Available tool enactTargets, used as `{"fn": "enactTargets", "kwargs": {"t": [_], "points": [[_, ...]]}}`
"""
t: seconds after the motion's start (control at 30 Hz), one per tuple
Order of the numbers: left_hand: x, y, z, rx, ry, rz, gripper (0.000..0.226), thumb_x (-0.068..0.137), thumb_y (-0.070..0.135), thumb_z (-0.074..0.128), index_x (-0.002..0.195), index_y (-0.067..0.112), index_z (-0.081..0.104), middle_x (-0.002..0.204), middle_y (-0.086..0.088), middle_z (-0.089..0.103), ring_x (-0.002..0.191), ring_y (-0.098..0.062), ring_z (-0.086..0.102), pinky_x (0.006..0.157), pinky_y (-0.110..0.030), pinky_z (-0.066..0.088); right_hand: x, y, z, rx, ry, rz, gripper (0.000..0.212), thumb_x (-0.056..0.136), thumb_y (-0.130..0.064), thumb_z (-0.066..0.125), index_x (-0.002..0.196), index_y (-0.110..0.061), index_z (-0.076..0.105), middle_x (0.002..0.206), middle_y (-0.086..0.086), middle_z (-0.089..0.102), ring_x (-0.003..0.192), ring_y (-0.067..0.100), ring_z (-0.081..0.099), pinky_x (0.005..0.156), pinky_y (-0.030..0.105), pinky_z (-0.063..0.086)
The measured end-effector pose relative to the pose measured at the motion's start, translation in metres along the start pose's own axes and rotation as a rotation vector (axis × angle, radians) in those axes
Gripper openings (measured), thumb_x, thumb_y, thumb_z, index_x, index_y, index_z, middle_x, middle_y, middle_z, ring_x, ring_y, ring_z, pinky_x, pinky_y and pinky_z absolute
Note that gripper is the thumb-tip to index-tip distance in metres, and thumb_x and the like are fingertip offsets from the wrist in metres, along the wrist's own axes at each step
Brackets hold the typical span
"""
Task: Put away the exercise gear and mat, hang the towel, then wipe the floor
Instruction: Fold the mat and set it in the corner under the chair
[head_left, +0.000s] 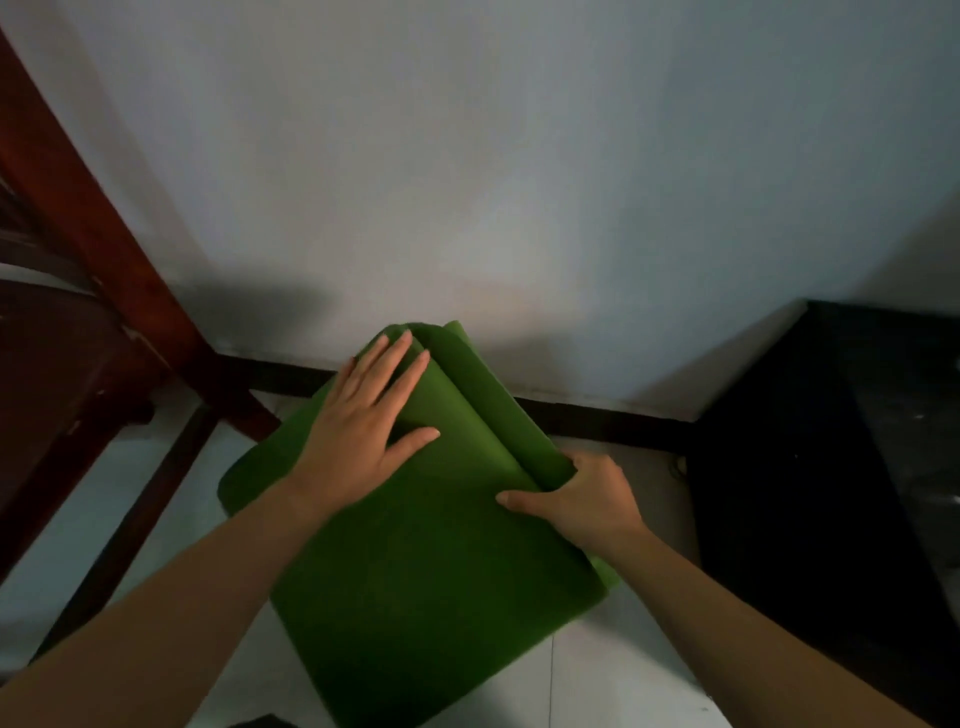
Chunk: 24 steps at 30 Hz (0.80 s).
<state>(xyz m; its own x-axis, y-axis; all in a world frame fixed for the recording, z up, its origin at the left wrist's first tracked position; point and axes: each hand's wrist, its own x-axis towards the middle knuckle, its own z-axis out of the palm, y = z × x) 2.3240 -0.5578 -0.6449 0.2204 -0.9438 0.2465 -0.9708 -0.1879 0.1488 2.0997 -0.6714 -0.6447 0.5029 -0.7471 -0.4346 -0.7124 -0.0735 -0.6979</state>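
Green exercise mat (415, 571) partly rolled on the floor, frame centre.
Its roll is pressed flat by the left hand (358, 421), fingers spread; its right end is clasped by the right hand (582, 499).

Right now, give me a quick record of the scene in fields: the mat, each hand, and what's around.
mat: green mat, on the floor, partly rolled at its far end by the wall
left hand: left hand lies flat, fingers spread, on top of the roll
right hand: right hand grips the roll's near-right end
floor: pale tiles
wall: white wall with dark skirting
left side: wooden furniture
right side: black cabinet
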Motion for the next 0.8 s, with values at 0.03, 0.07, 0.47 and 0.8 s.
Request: {"fn": "enactTargets", "kwargs": {"t": [0.03, 0.07, 0.47, 0.8], "points": [[-0.003, 0.002, 0.025, -0.015, -0.04, -0.011, 0.075, 0.088, 0.066, 0.023, 0.148, 0.021, 0.017, 0.157, -0.006, 0.012, 0.144, -0.022, 0.006, 0.115, -0.047, 0.017, 0.009, 0.016, 0.007, 0.023, 0.01, 0.031, 0.058, 0.045, -0.056, 0.085, 0.094, -0.03, 0.069, 0.081, -0.009, 0.071, 0.07, 0.008, 0.068, 0.069, 0.034, 0.059], [-0.006, 0.005, 0.051, -0.035, -0.084, -0.03, 0.077, 0.087, 0.069, 0.02, 0.148, 0.023, 0.011, 0.157, -0.004, 0.005, 0.144, -0.02, 0.001, 0.115, -0.046, 0.015, 0.019, 0.032, 0.012, 0.036, 0.037, 0.041, 0.062, 0.043, -0.058, 0.084, 0.096, -0.029, 0.068, 0.08, -0.009, 0.071, 0.07, 0.008, 0.068, 0.068, 0.035, 0.059], [-0.02, 0.018, 0.211, -0.008, -0.417, 0.012, 0.09, 0.065, 0.083, -0.015, 0.142, 0.036, -0.016, 0.149, 0.003, -0.027, 0.14, -0.017, -0.02, 0.111, -0.034, -0.01, 0.116, 0.134, 0.025, -0.202, 0.103, -0.111, 0.109, 0.06, -0.049, 0.082, 0.147, -0.024, 0.022, 0.152, 0.0, 0.028, 0.137, 0.02, 0.03, 0.111, 0.039, 0.032], [-0.049, 0.037, 0.221, 0.144, -0.308, -0.028, 0.065, 0.091, 0.061, 0.017, 0.143, 0.025, 0.029, 0.15, -0.005, 0.03, 0.136, -0.026, 0.031, 0.109, -0.051, 0.023, 0.134, 0.182, 0.057, -0.565, 0.001, -0.368, 0.07, 0.084, -0.07, 0.034, 0.138, -0.055, -0.008, 0.155, -0.015, -0.019, 0.144, 0.014, -0.009, 0.115, 0.058, 0.005]]}}
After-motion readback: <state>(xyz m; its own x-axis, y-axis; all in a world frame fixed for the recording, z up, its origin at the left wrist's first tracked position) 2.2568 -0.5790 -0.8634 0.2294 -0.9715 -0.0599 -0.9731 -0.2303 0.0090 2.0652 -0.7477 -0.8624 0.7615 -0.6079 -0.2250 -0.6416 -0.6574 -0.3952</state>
